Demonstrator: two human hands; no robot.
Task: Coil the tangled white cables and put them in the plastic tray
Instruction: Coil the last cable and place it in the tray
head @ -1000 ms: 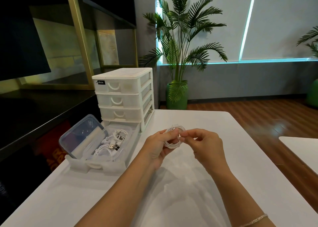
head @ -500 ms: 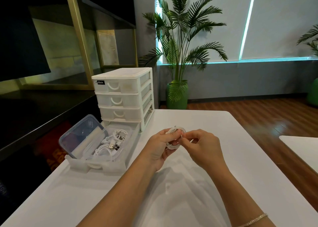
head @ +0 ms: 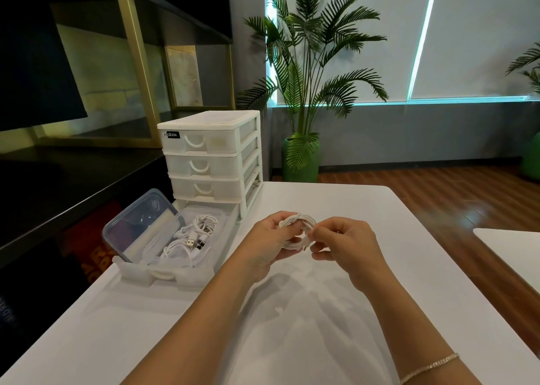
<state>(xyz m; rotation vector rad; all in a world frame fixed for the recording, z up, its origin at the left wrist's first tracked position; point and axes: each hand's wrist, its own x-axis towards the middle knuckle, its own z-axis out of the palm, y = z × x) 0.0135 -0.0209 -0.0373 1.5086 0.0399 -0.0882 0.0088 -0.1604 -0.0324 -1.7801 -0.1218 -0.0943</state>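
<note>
A small coil of white cable (head: 301, 221) is held above the middle of the white table (head: 321, 320). My left hand (head: 267, 246) grips the coil from the left, fingers curled round its loops. My right hand (head: 346, 246) pinches the coil's right side with thumb and fingertips. To the left, the translucent plastic tray (head: 187, 275), a pulled-out drawer, holds several white cables (head: 193, 238) with USB plugs showing.
A white four-tier drawer unit (head: 211, 157) stands behind the tray at the table's left edge. A clear lid (head: 137, 224) leans in the tray's left side. A dark counter lies further left, and a second white table corner (head: 511, 247) shows at right.
Both hands stayed in place over the table. The right hand's fingers have shifted along the coil's right side, and the loops look tighter than a second ago.
</note>
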